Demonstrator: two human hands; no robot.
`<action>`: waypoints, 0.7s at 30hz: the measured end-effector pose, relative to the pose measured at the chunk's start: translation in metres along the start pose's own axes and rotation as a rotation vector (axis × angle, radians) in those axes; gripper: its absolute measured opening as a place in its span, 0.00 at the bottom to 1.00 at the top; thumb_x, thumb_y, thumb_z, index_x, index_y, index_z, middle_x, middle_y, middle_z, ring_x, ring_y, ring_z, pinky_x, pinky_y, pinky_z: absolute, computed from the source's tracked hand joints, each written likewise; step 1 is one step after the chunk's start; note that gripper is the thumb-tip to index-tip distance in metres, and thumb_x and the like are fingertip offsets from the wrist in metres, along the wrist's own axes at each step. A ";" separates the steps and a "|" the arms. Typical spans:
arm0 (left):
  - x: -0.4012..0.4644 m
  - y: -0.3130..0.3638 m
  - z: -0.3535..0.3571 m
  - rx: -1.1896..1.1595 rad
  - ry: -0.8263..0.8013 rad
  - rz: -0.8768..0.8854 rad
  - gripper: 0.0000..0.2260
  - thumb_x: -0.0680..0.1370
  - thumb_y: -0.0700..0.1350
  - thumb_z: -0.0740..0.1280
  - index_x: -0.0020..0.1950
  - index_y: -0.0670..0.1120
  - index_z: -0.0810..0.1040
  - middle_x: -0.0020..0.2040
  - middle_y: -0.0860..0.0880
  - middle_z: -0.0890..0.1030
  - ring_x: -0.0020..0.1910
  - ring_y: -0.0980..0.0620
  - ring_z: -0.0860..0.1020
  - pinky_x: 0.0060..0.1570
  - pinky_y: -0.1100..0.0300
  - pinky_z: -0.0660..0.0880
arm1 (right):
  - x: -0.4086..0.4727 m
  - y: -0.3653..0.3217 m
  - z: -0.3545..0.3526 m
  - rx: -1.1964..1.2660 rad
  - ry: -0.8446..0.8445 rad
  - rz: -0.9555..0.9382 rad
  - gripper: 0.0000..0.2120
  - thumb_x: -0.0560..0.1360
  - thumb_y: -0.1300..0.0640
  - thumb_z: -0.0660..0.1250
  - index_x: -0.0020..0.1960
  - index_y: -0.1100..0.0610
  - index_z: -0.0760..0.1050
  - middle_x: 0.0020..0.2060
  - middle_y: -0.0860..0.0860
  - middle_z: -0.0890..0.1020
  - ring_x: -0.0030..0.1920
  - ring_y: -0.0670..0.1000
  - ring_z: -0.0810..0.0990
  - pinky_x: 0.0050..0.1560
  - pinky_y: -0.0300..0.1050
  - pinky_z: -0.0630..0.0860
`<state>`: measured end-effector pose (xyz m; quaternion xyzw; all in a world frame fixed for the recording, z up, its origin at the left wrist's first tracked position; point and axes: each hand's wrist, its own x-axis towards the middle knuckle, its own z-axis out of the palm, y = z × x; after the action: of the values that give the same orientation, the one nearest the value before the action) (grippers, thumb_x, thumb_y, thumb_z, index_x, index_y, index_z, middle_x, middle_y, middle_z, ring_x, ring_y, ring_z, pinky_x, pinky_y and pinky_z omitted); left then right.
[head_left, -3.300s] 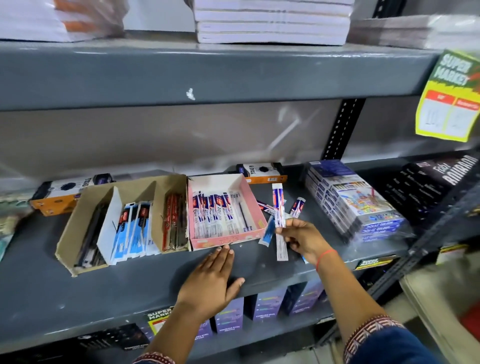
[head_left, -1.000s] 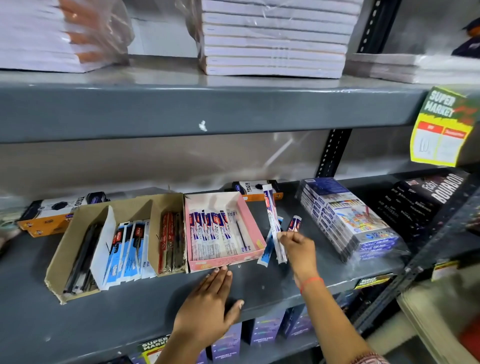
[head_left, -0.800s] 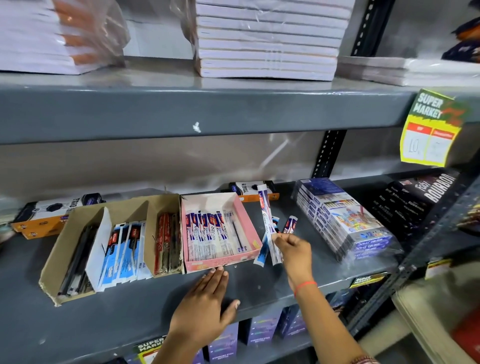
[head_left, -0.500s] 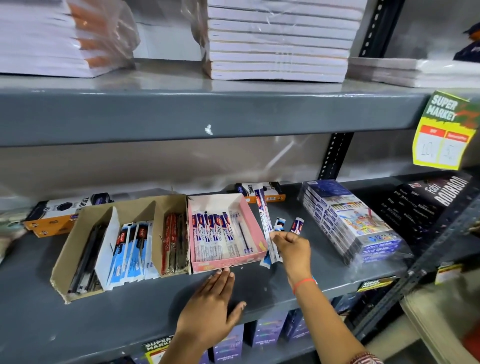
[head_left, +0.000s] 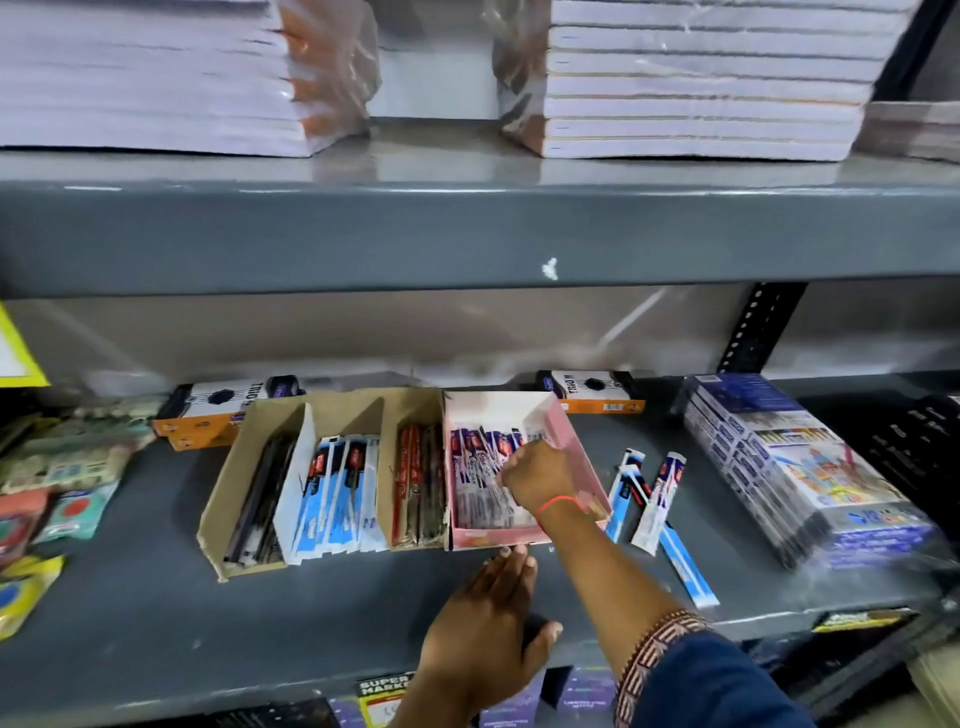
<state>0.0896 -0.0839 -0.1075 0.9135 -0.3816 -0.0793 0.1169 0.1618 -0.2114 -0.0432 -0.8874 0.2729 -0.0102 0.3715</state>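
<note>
A pink open box (head_left: 576, 447) of white-and-blue pen packets (head_left: 480, 499) stands on the grey shelf (head_left: 156, 623). My right hand (head_left: 540, 475) is inside the box, with curled fingers holding a slanted pen packet (head_left: 480, 460) over the others. My left hand (head_left: 488, 629) lies flat on the shelf, its fingertips at the box's front wall. Three loose pen packets (head_left: 660, 501) lie on the shelf just right of the box.
A brown cardboard box (head_left: 244, 467) with compartments of pens adjoins the pink box on the left. Orange-and-white boxes (head_left: 597, 392) sit behind. A shrink-wrapped stack of colour sets (head_left: 800, 467) stands at the right, small packets (head_left: 62, 467) at the left, notebook stacks (head_left: 701, 78) above.
My right hand lifted a pen packet from the loose ones on the shelf and moved left into the pink box. My left hand stayed flat by the box front.
</note>
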 end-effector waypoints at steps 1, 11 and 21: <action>0.001 0.000 0.000 0.007 0.005 -0.001 0.34 0.78 0.61 0.39 0.57 0.46 0.80 0.56 0.49 0.81 0.54 0.54 0.78 0.51 0.63 0.73 | 0.002 0.000 0.003 -0.016 -0.022 0.017 0.15 0.75 0.59 0.62 0.58 0.63 0.79 0.58 0.61 0.81 0.60 0.57 0.79 0.34 0.28 0.57; -0.002 0.001 -0.005 -0.010 0.024 0.006 0.35 0.78 0.62 0.39 0.58 0.43 0.79 0.57 0.47 0.80 0.55 0.50 0.78 0.51 0.63 0.73 | -0.005 0.011 -0.023 -0.043 0.100 -0.005 0.15 0.75 0.59 0.58 0.55 0.62 0.81 0.55 0.61 0.83 0.58 0.61 0.80 0.57 0.46 0.76; 0.000 0.001 -0.002 0.115 0.032 0.070 0.49 0.61 0.69 0.23 0.76 0.47 0.45 0.75 0.52 0.42 0.73 0.53 0.42 0.63 0.64 0.33 | -0.028 0.108 -0.068 -0.172 0.312 0.344 0.21 0.77 0.55 0.62 0.67 0.63 0.66 0.65 0.63 0.71 0.66 0.64 0.69 0.63 0.55 0.71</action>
<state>0.0889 -0.0845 -0.1053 0.9059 -0.4153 -0.0386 0.0731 0.0713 -0.3041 -0.0603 -0.8438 0.4741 -0.0603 0.2440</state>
